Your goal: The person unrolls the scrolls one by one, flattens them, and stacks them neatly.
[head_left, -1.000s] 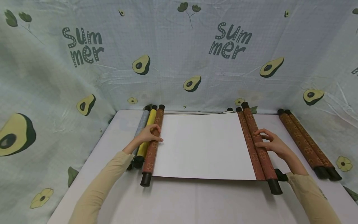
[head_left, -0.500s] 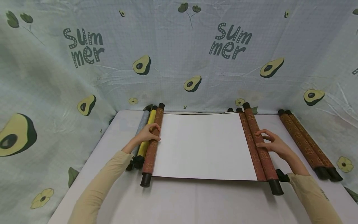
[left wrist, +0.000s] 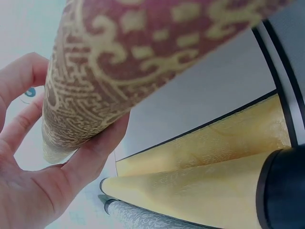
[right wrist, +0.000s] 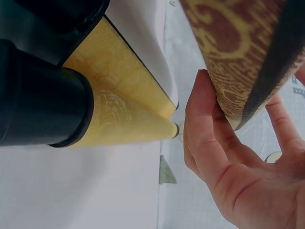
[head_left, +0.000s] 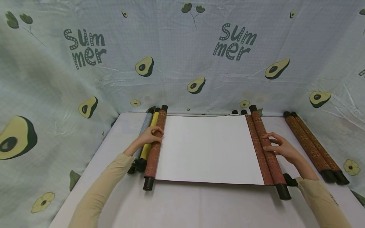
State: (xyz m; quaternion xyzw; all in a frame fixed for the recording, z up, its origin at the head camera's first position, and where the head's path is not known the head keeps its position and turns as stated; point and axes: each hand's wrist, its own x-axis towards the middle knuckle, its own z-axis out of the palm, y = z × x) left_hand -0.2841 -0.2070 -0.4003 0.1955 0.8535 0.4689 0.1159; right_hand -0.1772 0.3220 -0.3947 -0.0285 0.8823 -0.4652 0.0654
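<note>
Hanging scroll: the reddish-brown patterned scroll is spread between the two hands, its blank white face up, above the white table.
Left forearm: beige-sleeved, it slants in from the lower left.
Left hand: the wrist reaches over the neighbouring rolls; thumb and fingers, spread from each other, are clamped round the left roller near its middle.
Right forearm: also beige-sleeved, it angles in from the lower right.
Right hand: it comes to the right roller from the outer side, thumb nearer the wearer, the curved fingers clamped on the roller with the thumb.
Beneath: a yellow scroll, whose roll shows left of the left roller, beside a grey roll.
Far right: two brown rolled scrolls lie side by side, apart from the right hand.
</note>
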